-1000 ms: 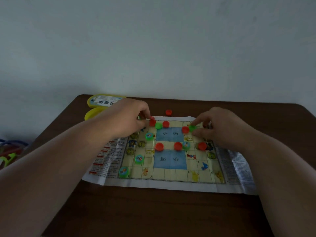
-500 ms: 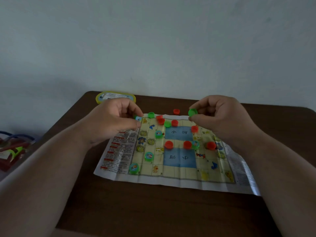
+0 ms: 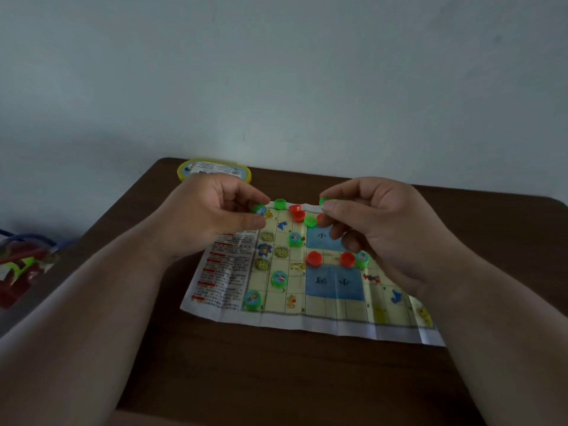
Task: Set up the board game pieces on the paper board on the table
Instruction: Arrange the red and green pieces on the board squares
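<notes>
My left hand (image 3: 215, 216) and right hand (image 3: 375, 222) each pinch a green disc; several discs sit placed below them, red ones (image 3: 314, 258) unsorted.

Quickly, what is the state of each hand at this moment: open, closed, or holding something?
Left hand: closed, pinching a green piece with a sticker at the board's far left corner.
Right hand: closed, pinching a plain green piece above the board.

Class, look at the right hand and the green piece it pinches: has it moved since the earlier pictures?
Yes. The right hand has lifted its green piece off the paper board and carried it leftward over the red pieces at the far edge.
</notes>
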`<state>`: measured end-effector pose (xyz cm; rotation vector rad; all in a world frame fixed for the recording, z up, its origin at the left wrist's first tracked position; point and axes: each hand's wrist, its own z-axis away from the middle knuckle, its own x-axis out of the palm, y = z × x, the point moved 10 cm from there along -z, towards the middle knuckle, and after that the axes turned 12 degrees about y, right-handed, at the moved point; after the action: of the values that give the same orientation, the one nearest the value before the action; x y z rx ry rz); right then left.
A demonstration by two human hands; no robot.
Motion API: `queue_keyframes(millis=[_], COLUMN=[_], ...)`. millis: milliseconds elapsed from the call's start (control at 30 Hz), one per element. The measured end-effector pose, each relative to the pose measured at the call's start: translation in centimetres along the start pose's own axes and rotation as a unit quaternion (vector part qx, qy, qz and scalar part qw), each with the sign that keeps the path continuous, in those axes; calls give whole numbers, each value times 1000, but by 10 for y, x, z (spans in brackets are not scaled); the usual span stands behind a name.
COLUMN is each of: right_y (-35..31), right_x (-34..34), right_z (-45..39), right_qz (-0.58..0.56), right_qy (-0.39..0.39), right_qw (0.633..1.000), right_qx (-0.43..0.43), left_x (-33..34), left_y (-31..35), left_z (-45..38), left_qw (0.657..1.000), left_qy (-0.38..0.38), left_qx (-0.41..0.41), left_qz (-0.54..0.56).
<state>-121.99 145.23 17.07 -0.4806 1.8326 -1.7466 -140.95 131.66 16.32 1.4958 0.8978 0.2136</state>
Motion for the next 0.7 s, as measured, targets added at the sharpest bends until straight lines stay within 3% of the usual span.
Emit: queue_keyframes(millis=[100, 233, 367, 533, 700], right_y=[18, 34, 37, 35, 33], right_x=[14, 26, 27, 17, 9], right_z=[7, 11, 10, 3, 0], right_qz=[-52, -29, 26, 66, 55], right_qy=[-12, -47, -68, -40, -14], right_qw=[996, 992, 992, 995, 996], right_qx=[73, 111, 98, 70, 64], left_x=[0, 1, 3, 3, 0], left_y=[2, 1, 3, 3, 2], left_z=[1, 1, 0, -3, -7], left_qw=[1000, 1000, 1000, 999, 988], left_qy=[1, -4, -5, 2, 51], left_qx=[9, 11, 25, 46, 72], left_qz=[15, 17, 12, -27, -126])
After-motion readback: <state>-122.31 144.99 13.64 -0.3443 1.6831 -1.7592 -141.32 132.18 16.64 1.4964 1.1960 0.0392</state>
